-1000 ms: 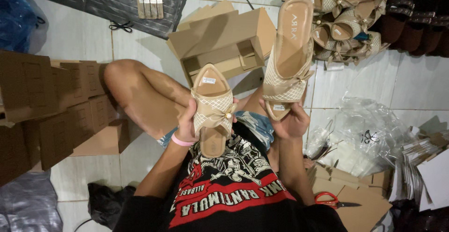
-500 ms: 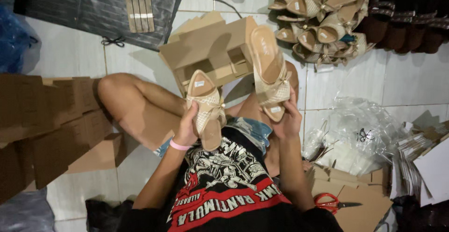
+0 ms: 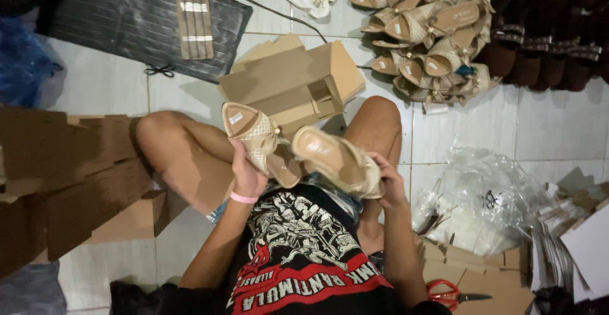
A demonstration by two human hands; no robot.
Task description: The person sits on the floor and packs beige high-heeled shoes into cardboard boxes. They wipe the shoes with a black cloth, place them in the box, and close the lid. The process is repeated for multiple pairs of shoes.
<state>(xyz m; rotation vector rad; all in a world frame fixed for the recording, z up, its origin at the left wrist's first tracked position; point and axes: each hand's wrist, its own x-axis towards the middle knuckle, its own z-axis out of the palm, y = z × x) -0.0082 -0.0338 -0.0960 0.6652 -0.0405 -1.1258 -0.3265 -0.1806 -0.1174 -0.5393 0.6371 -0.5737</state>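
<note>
I sit on a tiled floor with my knees apart. My left hand [image 3: 246,174], a pink band on its wrist, grips a beige woven sandal [image 3: 252,136] with its toe pointing up and left. My right hand [image 3: 387,182] holds a second beige sandal [image 3: 335,160], tilted sideways with its insole facing up. The two sandals nearly touch over my lap. An open brown cardboard shoe box [image 3: 293,84] lies on the floor just beyond them, between my knees.
A heap of similar beige sandals [image 3: 426,34] lies at the far right, dark shoes [image 3: 545,48] beside it. Flat and folded cardboard boxes [image 3: 57,182] stack at my left. Clear plastic bags [image 3: 482,201] and red-handled scissors [image 3: 451,293] lie at my right. A dark mat [image 3: 127,17] lies beyond.
Both hands have lowered the sandals toward my lap. The right sandal swung from upright to lying sideways, close to the left one. The view shifted so the box sits further off.
</note>
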